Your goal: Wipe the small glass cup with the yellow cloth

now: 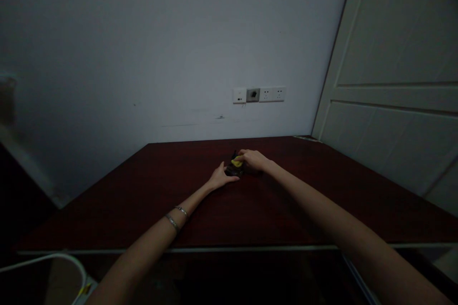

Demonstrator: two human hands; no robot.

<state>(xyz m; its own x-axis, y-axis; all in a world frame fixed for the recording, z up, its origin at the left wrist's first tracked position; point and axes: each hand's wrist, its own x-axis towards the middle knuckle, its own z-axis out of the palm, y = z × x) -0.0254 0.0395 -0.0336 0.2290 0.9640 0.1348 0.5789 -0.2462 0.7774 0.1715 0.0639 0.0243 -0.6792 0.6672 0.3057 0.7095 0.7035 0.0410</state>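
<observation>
A small yellow and black object (236,164) lies on the dark red table (286,209), near its far middle. My right hand (253,159) rests over its right side with curled fingers touching it. My left hand (222,176) lies on the table just left of the object, fingers together and pointing at it. Two thin bracelets (177,217) circle my left wrist. The dim light hides what the object is.
A white wall with a row of sockets (259,94) stands behind the table. A white panelled door (393,81) lies to the right. A white curved cable (53,259) sits below the table's front edge at the left.
</observation>
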